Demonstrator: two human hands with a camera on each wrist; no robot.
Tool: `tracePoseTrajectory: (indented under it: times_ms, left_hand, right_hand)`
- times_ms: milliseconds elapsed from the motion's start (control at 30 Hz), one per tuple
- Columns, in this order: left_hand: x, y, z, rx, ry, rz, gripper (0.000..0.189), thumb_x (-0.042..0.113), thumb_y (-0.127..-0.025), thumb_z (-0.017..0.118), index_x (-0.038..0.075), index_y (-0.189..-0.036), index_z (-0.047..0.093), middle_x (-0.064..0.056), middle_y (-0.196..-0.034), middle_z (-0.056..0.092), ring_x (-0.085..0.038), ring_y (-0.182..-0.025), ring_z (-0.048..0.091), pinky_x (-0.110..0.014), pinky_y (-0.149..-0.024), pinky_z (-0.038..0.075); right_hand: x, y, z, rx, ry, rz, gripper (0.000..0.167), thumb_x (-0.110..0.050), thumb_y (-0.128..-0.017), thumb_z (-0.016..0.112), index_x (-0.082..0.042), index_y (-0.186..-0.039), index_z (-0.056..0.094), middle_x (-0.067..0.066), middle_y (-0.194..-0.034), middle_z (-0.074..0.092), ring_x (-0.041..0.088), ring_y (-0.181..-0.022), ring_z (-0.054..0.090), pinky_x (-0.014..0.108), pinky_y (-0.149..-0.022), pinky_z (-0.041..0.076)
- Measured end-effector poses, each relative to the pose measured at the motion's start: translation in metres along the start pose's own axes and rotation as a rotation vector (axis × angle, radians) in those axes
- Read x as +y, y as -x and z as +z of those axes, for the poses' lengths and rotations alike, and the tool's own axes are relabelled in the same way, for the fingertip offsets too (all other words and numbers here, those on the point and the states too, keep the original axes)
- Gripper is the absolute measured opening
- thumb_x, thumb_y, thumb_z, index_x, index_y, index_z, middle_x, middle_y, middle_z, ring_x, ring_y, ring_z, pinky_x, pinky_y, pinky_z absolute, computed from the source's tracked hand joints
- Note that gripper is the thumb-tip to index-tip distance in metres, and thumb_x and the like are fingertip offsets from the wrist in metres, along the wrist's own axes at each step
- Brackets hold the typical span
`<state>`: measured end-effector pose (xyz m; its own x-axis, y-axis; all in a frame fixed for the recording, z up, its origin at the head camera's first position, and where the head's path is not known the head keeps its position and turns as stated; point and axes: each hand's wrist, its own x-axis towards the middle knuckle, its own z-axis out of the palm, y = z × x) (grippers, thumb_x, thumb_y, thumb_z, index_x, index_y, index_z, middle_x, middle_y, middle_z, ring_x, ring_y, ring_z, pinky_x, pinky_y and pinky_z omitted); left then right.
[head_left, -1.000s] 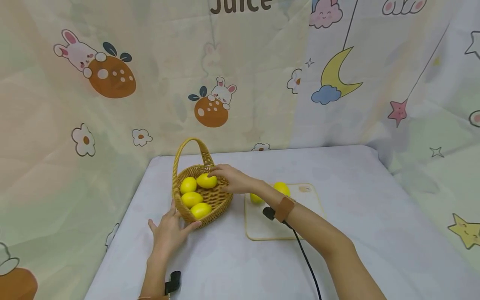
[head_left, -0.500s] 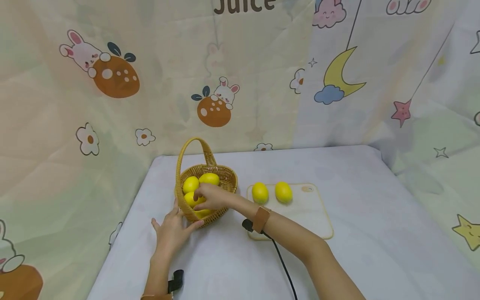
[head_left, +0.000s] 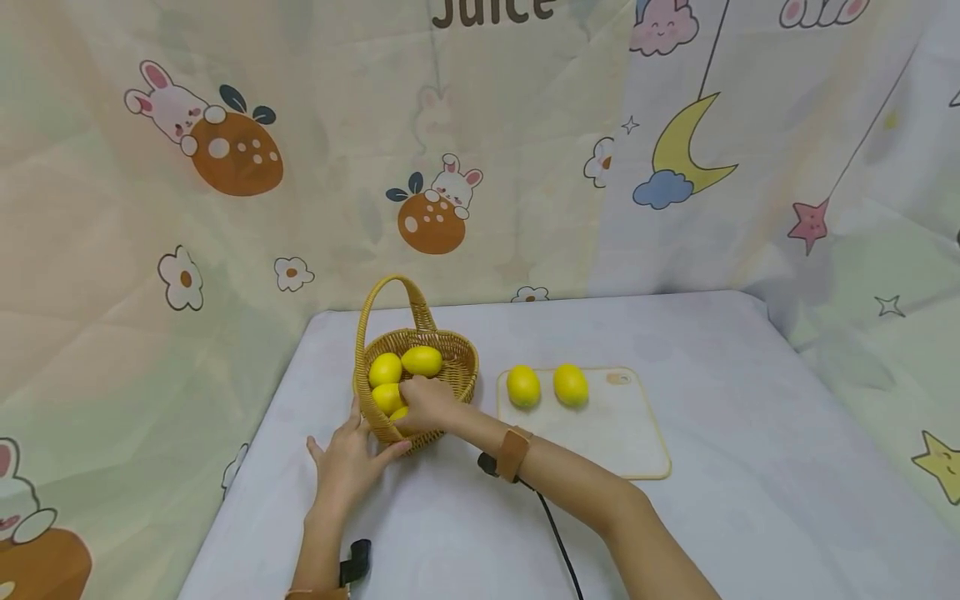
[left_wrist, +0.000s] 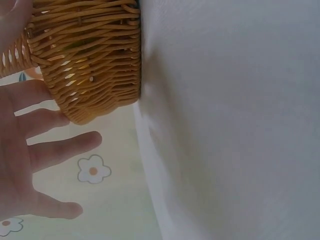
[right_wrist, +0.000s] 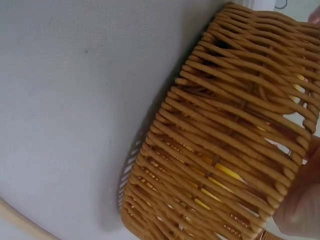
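Observation:
A wicker basket with a tall arched handle stands at the left of the table and holds several yellow lemons. My left hand steadies its near left side, fingers spread and mostly straight; in the left wrist view the fingertips touch the wicker. Reaching over the rim, my right hand has its thumb and fingers around the nearest lemon, which it partly covers. Beside that one lies another lemon, with a lemon and a further lemon behind. In the right wrist view, the basket wall hides most of the hand.
To the right of the basket lies a pale cutting board with a yellow edge. Two lemons rest near its far edge, a left lemon and a right lemon. A black cable trails from my right wrist. A printed cloth hangs behind the table.
My right hand has moved from the back lemon, now lying in the basket, to the nearest one at the front and lowered onto it. My left hand stays at the basket.

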<state>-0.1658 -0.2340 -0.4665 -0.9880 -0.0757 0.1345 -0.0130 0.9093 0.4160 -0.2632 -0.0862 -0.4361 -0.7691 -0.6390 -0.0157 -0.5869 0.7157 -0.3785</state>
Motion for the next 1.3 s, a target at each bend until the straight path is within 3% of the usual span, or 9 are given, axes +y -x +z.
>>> tracePoseTrajectory:
  times_ms: [367,467,567,700,867,1067,1300]
  left_hand:
    - [0.001,0.001,-0.001,0.002,-0.005,0.002,0.081,0.057,-0.081,0.075,0.012,-0.144,0.054,-0.024,-0.158,0.026,-0.051,-0.129,0.047,-0.087,-0.097,0.003]
    - [0.001,0.0,-0.001,0.006,-0.003,0.004,0.078,0.057,-0.081,0.075,0.012,-0.142,0.057,-0.025,-0.157,0.027,-0.051,-0.128,0.048,-0.087,-0.097,0.004]
    - [0.0,0.0,-0.001,0.004,-0.002,0.004,0.078,0.057,-0.081,0.075,0.012,-0.142,0.057,-0.025,-0.157,0.027,-0.051,-0.128,0.048,-0.087,-0.097,0.004]
    - [0.0,0.0,0.0,-0.003,-0.002,0.002,0.081,0.057,-0.082,0.075,0.012,-0.145,0.053,-0.025,-0.158,0.026,-0.052,-0.128,0.047,-0.087,-0.097,0.002]
    - [0.0,0.0,-0.001,-0.001,-0.002,0.011,0.081,0.056,-0.082,0.075,0.011,-0.145,0.052,-0.025,-0.158,0.025,-0.052,-0.127,0.048,-0.087,-0.096,0.001]
    - [0.001,0.0,-0.002,-0.011,-0.007,0.008,0.081,0.057,-0.083,0.074,0.006,-0.143,0.054,-0.026,-0.158,0.024,-0.052,-0.129,0.046,-0.087,-0.096,0.0]
    - [0.0,0.0,-0.002,-0.018,-0.014,0.005,0.084,0.059,-0.082,0.073,0.007,-0.144,0.052,-0.026,-0.158,0.024,-0.053,-0.129,0.045,-0.087,-0.096,0.002]
  right_hand:
    - [0.001,-0.004,0.007,-0.013,0.002,-0.018,0.039,-0.043,-0.079,0.084,-0.013,-0.079,0.059,-0.007,-0.064,0.044,0.006,-0.055,0.04,0.02,-0.047,0.034]
    - [0.003,-0.003,0.004,-0.019,-0.035,-0.021,0.035,-0.038,-0.078,0.085,-0.01,-0.085,0.066,-0.007,-0.066,0.049,0.005,-0.055,0.041,0.019,-0.046,0.035]
    - [0.006,0.0,-0.002,-0.027,-0.072,-0.02,0.038,-0.034,-0.078,0.086,-0.006,-0.099,0.071,-0.005,-0.079,0.063,0.005,-0.06,0.048,0.018,-0.05,0.041]
    - [0.012,0.003,-0.013,-0.019,-0.152,-0.039,0.051,-0.031,-0.078,0.087,-0.004,-0.118,0.068,0.002,-0.112,0.071,0.01,-0.085,0.063,0.02,-0.069,0.051]
    - [0.026,0.005,-0.022,0.033,-0.272,-0.138,0.057,-0.027,-0.079,0.087,-0.002,-0.126,0.065,0.005,-0.126,0.066,0.014,-0.112,0.06,0.022,-0.092,0.048]
    - [0.046,0.012,-0.031,0.075,-0.456,-0.28,0.057,-0.021,-0.08,0.086,-0.006,-0.129,0.062,0.004,-0.129,0.062,0.015,-0.12,0.055,0.023,-0.097,0.046]
    - [0.073,0.027,-0.049,0.077,-0.687,-0.336,0.056,-0.012,-0.082,0.083,-0.002,-0.132,0.061,0.011,-0.137,0.057,0.024,-0.126,0.051,0.033,-0.099,0.05]
